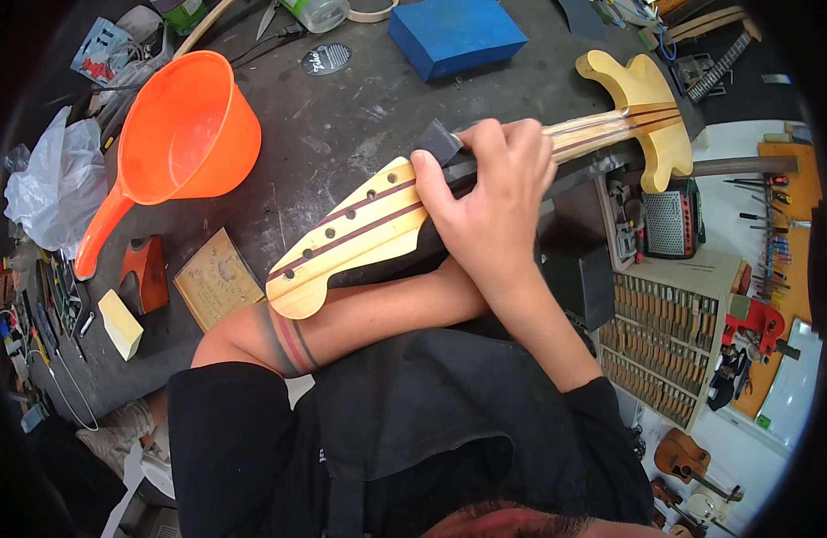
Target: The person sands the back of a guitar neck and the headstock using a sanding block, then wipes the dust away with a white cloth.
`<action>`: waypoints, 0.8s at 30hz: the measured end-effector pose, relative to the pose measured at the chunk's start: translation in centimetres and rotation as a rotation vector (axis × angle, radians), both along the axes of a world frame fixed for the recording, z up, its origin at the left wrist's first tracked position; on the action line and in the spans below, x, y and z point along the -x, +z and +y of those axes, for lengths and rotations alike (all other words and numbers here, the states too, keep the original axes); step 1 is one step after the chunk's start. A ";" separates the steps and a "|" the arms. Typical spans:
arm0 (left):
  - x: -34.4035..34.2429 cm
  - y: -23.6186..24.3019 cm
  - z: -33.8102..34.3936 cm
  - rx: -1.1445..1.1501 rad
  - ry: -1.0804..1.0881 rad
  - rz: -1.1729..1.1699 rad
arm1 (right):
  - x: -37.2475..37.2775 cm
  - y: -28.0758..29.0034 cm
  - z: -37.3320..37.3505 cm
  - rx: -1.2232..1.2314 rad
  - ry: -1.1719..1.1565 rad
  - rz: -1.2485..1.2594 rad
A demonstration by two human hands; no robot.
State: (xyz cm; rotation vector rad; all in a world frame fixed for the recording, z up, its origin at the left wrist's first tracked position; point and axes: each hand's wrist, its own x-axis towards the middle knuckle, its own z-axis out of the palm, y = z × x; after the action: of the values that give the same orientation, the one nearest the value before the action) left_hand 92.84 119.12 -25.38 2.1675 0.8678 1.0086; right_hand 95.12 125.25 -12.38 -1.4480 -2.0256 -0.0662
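A guitar neck [367, 229] is lying at the near edge of the workbench [342, 125]. The right hand [494, 188] is grasping a dark block [438, 141] over it; the left hand is hiding from view, I cannot tell its grip. An orange dipper [185, 134] is resting toward the left edge.

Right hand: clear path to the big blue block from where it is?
Looks like yes: only bare bench shows between the right hand and the blue block, though it would probably have to let go of the small dark block first.
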 end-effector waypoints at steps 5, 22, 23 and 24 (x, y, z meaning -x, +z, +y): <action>1.2 4.5 1.0 0.247 -0.405 0.808 | -7.1 -0.1 3.2 0.027 -0.248 -0.056; 1.4 3.2 0.5 0.129 -0.274 0.728 | -13.3 -1.7 5.5 -0.084 -0.329 -0.059; 0.8 2.9 0.4 0.113 -0.299 0.702 | -13.9 -2.0 5.1 -0.102 -0.361 -0.043; 0.8 2.9 0.8 0.104 -0.295 0.689 | -12.7 -1.6 5.2 -0.124 -0.364 -0.009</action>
State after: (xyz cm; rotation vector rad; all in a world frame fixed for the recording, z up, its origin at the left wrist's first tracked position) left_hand 92.05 119.88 -22.52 2.4819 0.8239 0.0522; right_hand 107.79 130.49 -14.01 -1.7186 -1.7091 -0.3446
